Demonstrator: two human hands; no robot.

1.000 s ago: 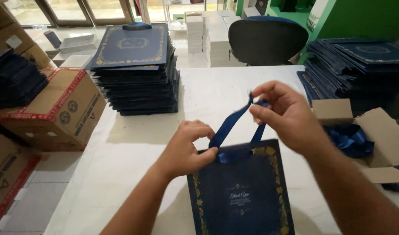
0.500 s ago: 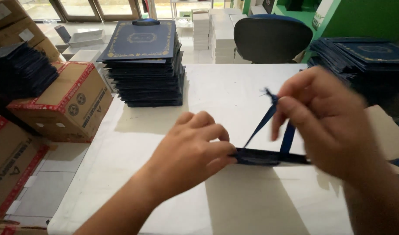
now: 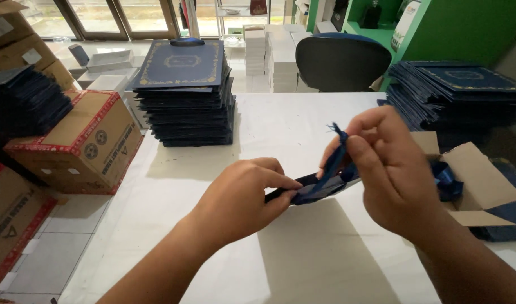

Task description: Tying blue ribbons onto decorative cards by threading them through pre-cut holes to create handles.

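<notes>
One dark blue paper gift bag point(image 3: 308, 190) is in work above the white desk point(image 3: 280, 129), near its middle. The bag is seen almost edge-on: its top edge faces the camera, and that edge runs left to right, rising slightly toward the right. Its flat faces are not visible from this angle.

Two hands are in view. The left hand point(image 3: 244, 197) is closed in a pinch on the left end of the bag's top edge, thumb and forefinger touching the paper. The right hand point(image 3: 390, 169) is closed on one blue ribbon point(image 3: 334, 157), gripped between thumb and fingers. The ribbon rises steeply from the bag's edge, long axis close to upright and leaning right, with its frayed tip pointing up above the fingers.

Stock around the desk, counted:
- Two stacks of flat dark blue bags with gold borders: one stack point(image 3: 185, 95) at the far left of the desk, one stack point(image 3: 460, 90) at the far right. Both lie flat.
- One open cardboard box point(image 3: 477, 180) just beside the right hand, with more blue ribbon point(image 3: 446, 181) bunched inside.
- One closed carton with red tape point(image 3: 78, 143) off the desk's left edge, with further cartons around it, partly cut off.
- One dark office chair point(image 3: 342, 59) behind the desk's far edge.
- Stacks of white boxes point(image 3: 269, 50) beyond the chair; their count cannot be told.
</notes>
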